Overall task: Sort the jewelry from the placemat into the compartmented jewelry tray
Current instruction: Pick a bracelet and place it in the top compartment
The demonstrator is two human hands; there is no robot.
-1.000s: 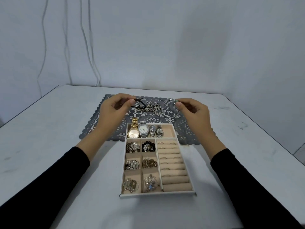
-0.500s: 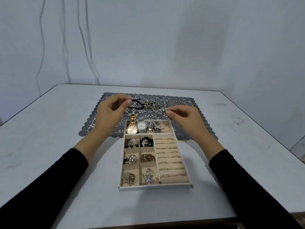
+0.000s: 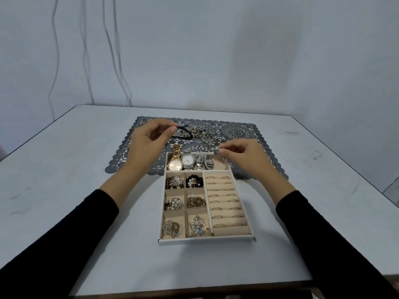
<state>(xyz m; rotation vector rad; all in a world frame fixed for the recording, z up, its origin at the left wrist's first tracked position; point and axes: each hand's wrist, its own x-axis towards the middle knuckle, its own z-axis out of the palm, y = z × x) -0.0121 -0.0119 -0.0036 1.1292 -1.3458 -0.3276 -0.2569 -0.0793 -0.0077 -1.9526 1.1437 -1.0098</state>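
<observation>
Jewelry: seen from the head camera, most of it already sits in the jewelry tray [image 3: 207, 239]. A tangle of silver chains [image 3: 203, 133] is still on the far part of the placemat [image 3: 237, 131].
Tray: it lies on the desk [image 3: 64, 169], its far end overlapping the placemat's near edge, likely so that each carry is short.
Left hand [image 3: 149, 143]: thumb and forefinger pinch one end of a black cord bracelet [image 3: 185, 138]. The hand is raised over the placemat, just left of the chains. The cord seems to be held up to draw it clear of the tangle.
Right hand [image 3: 244, 156]: the fingertips pinch the top of a silver charm bangle [image 3: 220, 156]. It hangs upright over the right end of the far compartment, apparently ready to go down there.
Watches [image 3: 187, 161]: four lie side by side in that far compartment, leaving its right end bare, which suits a wide hoop.
Small compartments [image 3: 185, 203]: six on the left hold brooches, pearls and chains, sorted by kind.
Ring rolls [image 3: 224, 203]: on the right, thin rings are tucked between the rolls.
Progress: judged late, with the cord, bangle and chains left.
</observation>
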